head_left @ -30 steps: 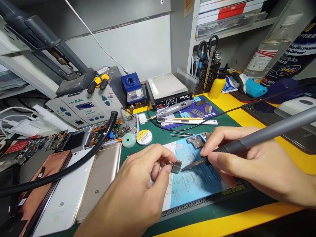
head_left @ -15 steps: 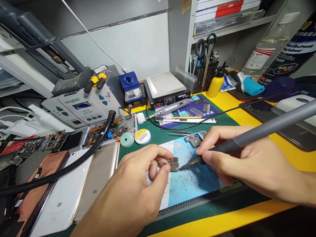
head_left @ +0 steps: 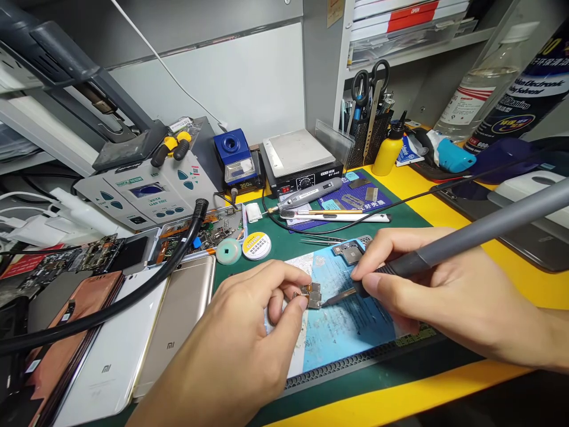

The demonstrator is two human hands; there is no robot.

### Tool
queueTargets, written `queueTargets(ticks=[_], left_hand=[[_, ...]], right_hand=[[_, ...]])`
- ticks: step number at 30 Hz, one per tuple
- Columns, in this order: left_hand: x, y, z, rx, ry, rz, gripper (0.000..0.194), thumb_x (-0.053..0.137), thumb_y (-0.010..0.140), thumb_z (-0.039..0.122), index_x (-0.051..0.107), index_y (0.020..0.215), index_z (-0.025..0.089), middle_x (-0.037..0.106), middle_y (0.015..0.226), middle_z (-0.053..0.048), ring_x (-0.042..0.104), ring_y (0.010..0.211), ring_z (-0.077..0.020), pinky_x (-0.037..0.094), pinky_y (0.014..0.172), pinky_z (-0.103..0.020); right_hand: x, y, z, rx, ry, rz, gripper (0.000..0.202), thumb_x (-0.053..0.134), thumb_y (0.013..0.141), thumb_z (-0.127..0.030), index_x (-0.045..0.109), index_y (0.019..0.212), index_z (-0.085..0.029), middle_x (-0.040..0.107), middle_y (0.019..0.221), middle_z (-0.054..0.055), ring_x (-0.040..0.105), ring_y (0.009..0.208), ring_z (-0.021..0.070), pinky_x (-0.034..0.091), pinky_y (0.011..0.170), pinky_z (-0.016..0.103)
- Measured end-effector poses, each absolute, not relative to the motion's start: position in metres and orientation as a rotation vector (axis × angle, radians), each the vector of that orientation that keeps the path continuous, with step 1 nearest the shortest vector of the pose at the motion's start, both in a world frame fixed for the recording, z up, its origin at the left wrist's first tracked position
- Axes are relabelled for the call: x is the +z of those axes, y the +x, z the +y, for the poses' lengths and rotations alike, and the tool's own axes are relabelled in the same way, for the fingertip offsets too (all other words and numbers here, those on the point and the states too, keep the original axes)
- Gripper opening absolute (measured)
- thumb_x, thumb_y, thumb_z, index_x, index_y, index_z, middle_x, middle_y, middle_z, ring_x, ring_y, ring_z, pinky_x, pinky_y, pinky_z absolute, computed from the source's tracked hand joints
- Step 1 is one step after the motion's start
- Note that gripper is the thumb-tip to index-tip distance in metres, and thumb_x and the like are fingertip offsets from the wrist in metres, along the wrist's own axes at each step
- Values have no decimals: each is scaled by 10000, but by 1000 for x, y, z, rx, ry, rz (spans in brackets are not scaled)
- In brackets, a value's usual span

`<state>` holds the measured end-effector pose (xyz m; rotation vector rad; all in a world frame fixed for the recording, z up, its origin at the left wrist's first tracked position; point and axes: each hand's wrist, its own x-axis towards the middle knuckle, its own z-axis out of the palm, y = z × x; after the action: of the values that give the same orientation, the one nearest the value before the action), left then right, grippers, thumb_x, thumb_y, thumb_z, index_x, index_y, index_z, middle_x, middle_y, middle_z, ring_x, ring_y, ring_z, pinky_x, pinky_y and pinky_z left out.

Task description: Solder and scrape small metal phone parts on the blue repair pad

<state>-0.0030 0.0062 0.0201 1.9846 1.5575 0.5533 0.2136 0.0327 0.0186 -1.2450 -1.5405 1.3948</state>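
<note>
My left hand [head_left: 249, 332] pinches a small metal component [head_left: 313, 295] between thumb and fingertips, just above the blue work mat [head_left: 351, 332]. My right hand [head_left: 440, 290] grips a grey soldering iron [head_left: 471, 237] like a pen. Its thin tip [head_left: 338, 296] touches the right side of the component. A second small metal part [head_left: 349, 254] lies on the mat behind the tip.
Several phones [head_left: 133, 350] lie at the left under a black hose [head_left: 133, 296]. Behind stand a rework station [head_left: 146, 196], a blue tip cleaner [head_left: 235, 157], a hot plate [head_left: 300, 157] and a yellow bottle [head_left: 388, 153]. Tweezers [head_left: 322, 239] and a solder tin [head_left: 256, 245] lie on the green mat.
The view has shifted slightly down and left. Both hands keep their grips, and the iron's tip stays at the component.
</note>
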Motion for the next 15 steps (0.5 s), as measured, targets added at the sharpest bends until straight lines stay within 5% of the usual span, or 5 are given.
queueTargets(ticks=[15], left_hand=[[20, -3, 4, 557, 1962, 1581, 129, 580, 904, 314, 684, 967, 268, 580, 646, 58, 502, 537, -73, 379, 464, -158]], right_hand=[[23, 211, 31, 1409, -1300, -1517, 80, 690, 654, -130, 668, 653, -207, 525, 398, -64, 435, 360, 69, 319, 332, 129]])
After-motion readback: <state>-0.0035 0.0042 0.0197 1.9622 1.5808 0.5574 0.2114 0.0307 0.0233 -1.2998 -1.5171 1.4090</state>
